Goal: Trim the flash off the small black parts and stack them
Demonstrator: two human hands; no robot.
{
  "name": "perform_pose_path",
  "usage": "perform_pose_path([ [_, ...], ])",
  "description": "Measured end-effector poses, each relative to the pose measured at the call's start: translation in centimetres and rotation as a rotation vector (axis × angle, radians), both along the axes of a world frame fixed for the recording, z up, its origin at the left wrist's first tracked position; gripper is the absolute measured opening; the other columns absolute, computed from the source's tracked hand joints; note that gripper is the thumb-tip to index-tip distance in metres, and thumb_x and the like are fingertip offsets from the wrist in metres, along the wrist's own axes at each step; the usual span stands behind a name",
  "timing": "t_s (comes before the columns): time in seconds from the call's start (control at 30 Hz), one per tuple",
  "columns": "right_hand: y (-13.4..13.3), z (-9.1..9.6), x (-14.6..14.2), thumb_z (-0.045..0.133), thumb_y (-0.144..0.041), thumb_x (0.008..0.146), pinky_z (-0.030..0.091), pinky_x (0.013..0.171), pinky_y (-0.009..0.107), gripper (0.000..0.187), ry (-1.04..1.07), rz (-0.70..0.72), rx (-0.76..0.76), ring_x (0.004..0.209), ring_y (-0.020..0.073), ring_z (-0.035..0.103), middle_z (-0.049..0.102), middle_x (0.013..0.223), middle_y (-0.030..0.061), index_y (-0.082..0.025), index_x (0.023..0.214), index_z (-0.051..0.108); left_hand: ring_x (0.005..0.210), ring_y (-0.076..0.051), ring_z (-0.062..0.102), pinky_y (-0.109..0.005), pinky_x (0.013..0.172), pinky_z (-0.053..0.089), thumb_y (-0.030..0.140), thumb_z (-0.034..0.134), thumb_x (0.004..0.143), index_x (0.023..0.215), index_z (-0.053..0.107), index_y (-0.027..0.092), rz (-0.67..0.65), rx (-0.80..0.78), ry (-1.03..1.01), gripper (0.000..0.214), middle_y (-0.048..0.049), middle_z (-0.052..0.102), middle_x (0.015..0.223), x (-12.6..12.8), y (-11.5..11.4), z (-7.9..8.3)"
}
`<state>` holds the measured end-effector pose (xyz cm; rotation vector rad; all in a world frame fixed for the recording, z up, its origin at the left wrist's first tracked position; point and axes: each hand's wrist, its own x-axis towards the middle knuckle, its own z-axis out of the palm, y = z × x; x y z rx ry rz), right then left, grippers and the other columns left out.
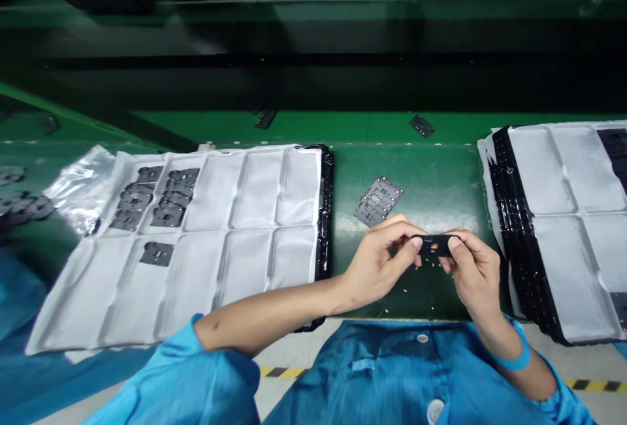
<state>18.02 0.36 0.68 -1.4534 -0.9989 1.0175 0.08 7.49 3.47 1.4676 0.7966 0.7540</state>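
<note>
fingers [407,252] of both hands [375,265] tight on a black plate [444,243], gray plates [379,201] beyond, white trays [255,180] alongside

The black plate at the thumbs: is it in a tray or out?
Out: the left hand and right hand hold the black plate between the left tray and right tray.

The left hand [379,258] and the right hand [473,268] are gripping a small black plate [443,244] by its two ends, between thumbs and fingers, above the green bench [362,294]. A group of dark plates [377,200] is lying just beyond the left hand, and similar pieces [157,253] are resting in three compartments of the white tray [255,180] at the left. Another white tray [558,170] is lying at the right, and a blue band [516,358] is circling the right wrist.
</note>
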Motion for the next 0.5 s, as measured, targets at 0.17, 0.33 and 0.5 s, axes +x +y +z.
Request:
perform_pose_path([
  [0.17,0.35,-0.61,0.09,0.059,-0.051,0.105,0.039,0.055,0.029,0.041,0.067,0.008,-0.038,0.052,0.0138,0.046,0.051,0.057,-0.0042,-0.022,0.076,0.064,0.069,-0.011,0.065,-0.022,0.058,0.050,0.030,0.062,0.106,0.097,0.073,0.014,-0.008,0.017,-0.002,0.022,-0.0033,0.064,0.084,0.00,0.00,0.12],
  [0.33,0.46,-0.19,0.41,0.057,-0.047,0.107,0.044,0.064,0.030,0.034,0.174,0.137,-0.089,0.061,0.0158,0.051,0.054,0.064,-0.0031,-0.021,0.088,0.068,0.059,-0.009,0.062,-0.021,0.053,0.048,0.037,0.061,0.106,0.094,0.064,0.015,0.006,-0.169,-0.033,0.025,-0.0004,0.063,0.078,0.04,0.28,-0.24],
  [0.5,0.11,0.21,0.54,0.059,-0.031,0.106,0.045,0.069,0.030,0.018,0.237,0.169,-0.052,0.068,0.0163,0.053,0.060,0.072,-0.0020,-0.021,0.097,0.070,0.054,-0.009,0.059,-0.019,0.051,0.047,0.043,0.063,0.105,0.094,0.059,0.017,0.003,-0.258,-0.047,0.029,0.0008,0.065,0.067,0.00,0.48,-0.58],
])
